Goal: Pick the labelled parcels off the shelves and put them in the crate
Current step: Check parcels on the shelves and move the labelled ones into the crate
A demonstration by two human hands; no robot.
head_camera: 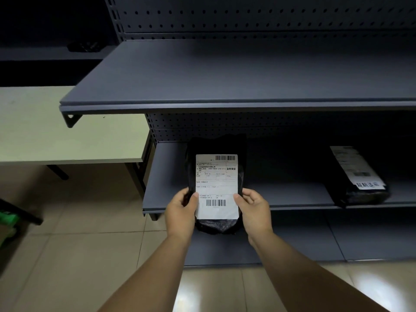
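Note:
A black plastic parcel (pixel 217 183) with a large white shipping label facing me lies across the front edge of the middle shelf (pixel 166 183). My left hand (pixel 181 212) grips its left side, thumb on the label. On the parcel's right side my right hand (pixel 254 210) holds it the same way. A second black parcel (pixel 358 174) with a white label rests on the same shelf, far right. No crate shows in this view.
The grey upper shelf (pixel 225 75) juts out above the parcel. A pale table (pixel 67 131) stands to the left of the rack. Something green (pixel 7 221) sits low at the left edge. Tiled floor lies below.

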